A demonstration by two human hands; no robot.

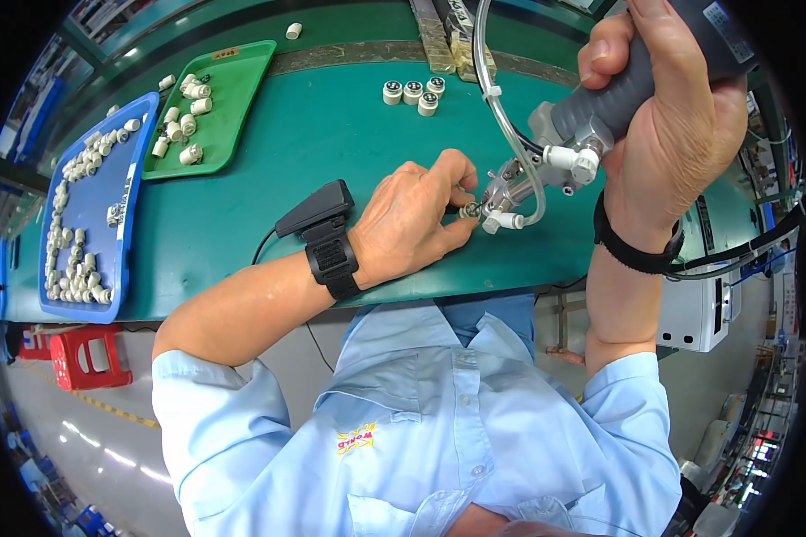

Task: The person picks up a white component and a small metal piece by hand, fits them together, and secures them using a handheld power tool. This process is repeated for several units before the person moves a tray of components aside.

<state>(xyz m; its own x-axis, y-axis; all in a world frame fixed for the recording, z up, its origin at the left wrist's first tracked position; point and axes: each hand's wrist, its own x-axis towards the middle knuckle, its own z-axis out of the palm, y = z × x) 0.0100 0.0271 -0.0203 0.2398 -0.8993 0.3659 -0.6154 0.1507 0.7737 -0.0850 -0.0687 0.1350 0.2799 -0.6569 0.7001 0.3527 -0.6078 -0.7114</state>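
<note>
My right hand (681,107) is wrapped round a grey powered screwdriver (591,112) with a metal nose, white fittings and a clear hose. Its tip points down and to the left, towards the fingers of my left hand (412,215). Between thumb and fingers, that hand pinches a small white cylindrical part (469,209) at the tool's tip, just over the table. The fingers partly hide the part. Farther back, several similar white cylinders with dark tops (412,92) stand upright in a small group.
A green tray (251,80) and a blue tray (125,224) hold loose white cylinders on the left. A black box (315,208) is strapped by my left wrist. Taped bars (434,40) lie at the back. A cable runs from my right wristband (636,249). A red stool (90,358) stands below.
</note>
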